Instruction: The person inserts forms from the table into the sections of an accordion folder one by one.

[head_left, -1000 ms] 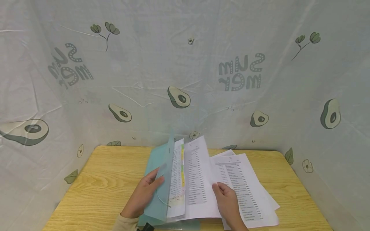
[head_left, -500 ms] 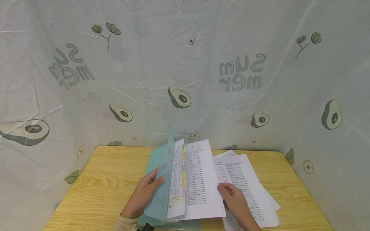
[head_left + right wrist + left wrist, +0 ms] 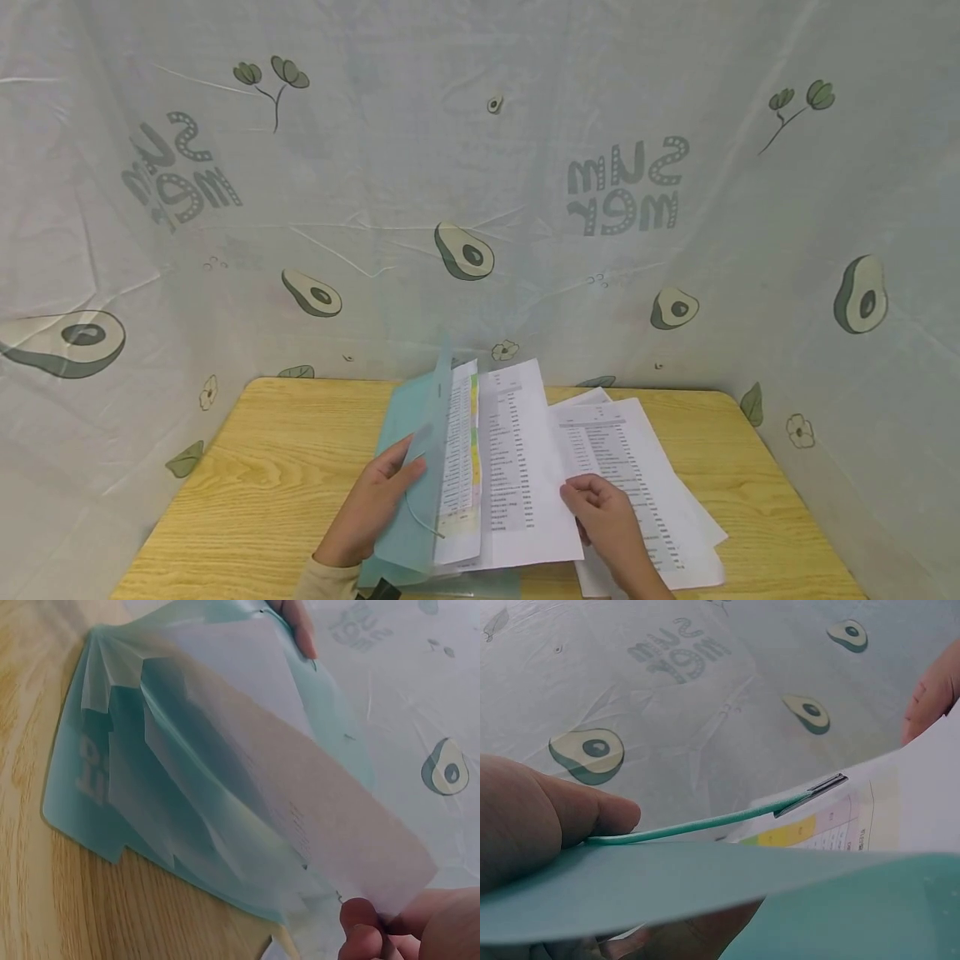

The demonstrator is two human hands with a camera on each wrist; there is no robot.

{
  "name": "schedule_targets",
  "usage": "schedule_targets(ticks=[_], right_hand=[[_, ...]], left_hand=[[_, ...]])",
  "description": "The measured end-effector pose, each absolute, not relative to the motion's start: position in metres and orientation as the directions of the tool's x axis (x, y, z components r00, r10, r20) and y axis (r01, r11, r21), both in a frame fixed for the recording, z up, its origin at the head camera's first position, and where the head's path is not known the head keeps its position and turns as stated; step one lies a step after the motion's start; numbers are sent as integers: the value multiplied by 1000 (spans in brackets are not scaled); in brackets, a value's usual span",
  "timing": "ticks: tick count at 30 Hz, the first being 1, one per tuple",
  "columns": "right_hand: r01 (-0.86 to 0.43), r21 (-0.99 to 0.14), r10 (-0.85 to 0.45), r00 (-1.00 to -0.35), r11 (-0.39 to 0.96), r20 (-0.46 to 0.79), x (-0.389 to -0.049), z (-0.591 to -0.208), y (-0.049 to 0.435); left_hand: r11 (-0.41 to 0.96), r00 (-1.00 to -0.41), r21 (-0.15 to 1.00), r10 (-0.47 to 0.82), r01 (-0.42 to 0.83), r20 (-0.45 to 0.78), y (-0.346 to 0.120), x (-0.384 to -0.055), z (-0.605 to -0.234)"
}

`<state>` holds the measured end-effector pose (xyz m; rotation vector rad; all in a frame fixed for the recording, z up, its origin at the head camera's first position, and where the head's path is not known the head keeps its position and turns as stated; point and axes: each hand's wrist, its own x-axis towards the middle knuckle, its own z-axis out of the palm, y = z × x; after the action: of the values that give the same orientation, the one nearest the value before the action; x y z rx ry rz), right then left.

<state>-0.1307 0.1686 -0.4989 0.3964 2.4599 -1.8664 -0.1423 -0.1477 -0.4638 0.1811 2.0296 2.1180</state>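
Observation:
In the head view a teal plastic document folder (image 3: 408, 537) stands partly open at the table's front middle. My left hand (image 3: 373, 500) grips its raised cover, thumb on the inner face and fingers behind. Beside that thumb runs a teal elastic cord (image 3: 697, 823) with a metal end. Several papers sit inside, including a sheet with green and yellow colour bands (image 3: 459, 467). My right hand (image 3: 609, 521) pinches the right edge of a white printed sheet (image 3: 543, 492) that leans out of the folder. Clear inner sleeves (image 3: 180, 765) fan out in the right wrist view.
Loose printed sheets (image 3: 660, 508) lie overlapping to the right, partly under my right hand. The wooden table (image 3: 277, 467) ends at a pale curtain (image 3: 405, 150) with avocado prints, which hangs behind and on both sides.
My right hand has shifted slightly right with the sheet's edge, then eased back a little. The sheet lies flatter and shows more of its print. My left hand and the folder stay put.

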Motion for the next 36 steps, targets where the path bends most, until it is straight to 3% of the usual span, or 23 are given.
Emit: schedule_targets(ticks=[26,36], right_hand=[[189,-965,41,-982,181,-184,-132,-507,133],[230,-952,84,-972,200,-218,-132,-504,144]], left_hand=[[-21,-968,999,249,-49,-42,-144,-143,-463],[-32,-967,998,251,-54,-44,-148,-143,-465]])
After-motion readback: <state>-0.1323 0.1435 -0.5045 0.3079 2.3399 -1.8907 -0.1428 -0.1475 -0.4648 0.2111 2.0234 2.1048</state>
